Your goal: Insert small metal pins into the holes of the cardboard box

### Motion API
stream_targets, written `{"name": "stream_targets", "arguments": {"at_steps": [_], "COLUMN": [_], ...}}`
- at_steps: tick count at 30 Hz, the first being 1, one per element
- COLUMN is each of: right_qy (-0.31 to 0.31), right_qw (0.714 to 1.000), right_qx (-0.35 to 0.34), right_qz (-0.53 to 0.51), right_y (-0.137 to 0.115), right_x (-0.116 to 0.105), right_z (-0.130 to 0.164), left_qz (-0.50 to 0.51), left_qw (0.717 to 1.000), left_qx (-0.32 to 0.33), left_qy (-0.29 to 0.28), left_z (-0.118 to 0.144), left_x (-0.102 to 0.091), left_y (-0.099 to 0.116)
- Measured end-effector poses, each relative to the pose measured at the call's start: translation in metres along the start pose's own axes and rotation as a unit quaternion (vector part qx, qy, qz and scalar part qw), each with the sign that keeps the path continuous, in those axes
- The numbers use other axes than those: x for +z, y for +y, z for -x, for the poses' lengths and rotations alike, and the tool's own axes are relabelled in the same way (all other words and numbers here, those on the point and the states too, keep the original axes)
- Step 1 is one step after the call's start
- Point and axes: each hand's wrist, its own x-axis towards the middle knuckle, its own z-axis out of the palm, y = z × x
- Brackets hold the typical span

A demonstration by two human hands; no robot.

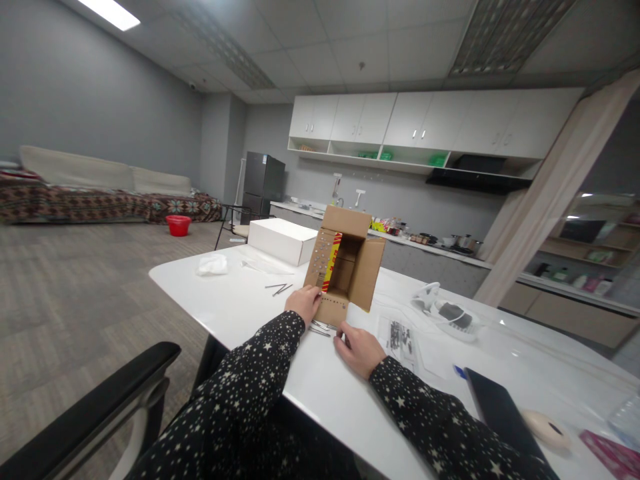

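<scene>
Head view: cardboard box (345, 267) lies on its side near the middle of the white table (240, 300), mouth facing the wearer with all four flaps spread, long axis running 6 to 12 o'clock away from the wearer; the inside looks empty, and loose thin metal pieces (279, 288) lie at its 9 o'clock, so judged early, the box opened and the small parts not yet sorted. Left hand (303, 303) grips the lower left flap edge at the box's 7 o'clock, while right hand (361, 349) rests at 6 o'clock, fingers curled on the table, pinching something too small to identify. White box (283, 240) sits at 10 o'clock, plastic bag of parts (400, 337) at 4 o'clock.
</scene>
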Motion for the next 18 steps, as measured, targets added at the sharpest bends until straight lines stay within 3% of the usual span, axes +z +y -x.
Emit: {"name": "stream_targets", "arguments": {"at_steps": [10, 18], "right_qy": [0.007, 0.006], "right_qw": [1.0, 1.0], "right_qx": [-0.004, -0.003], "right_qz": [-0.005, -0.003], "right_y": [-0.0002, 0.0009], "right_x": [0.0001, 0.0013], "right_z": [-0.0005, -0.0003], "left_qz": [0.005, -0.008], "left_qw": [1.0, 1.0], "left_qx": [-0.004, 0.003], "left_qy": [0.026, 0.011], "left_z": [0.0008, 0.0013], "left_x": [0.0005, 0.0008], "left_y": [0.002, 0.0024]}}
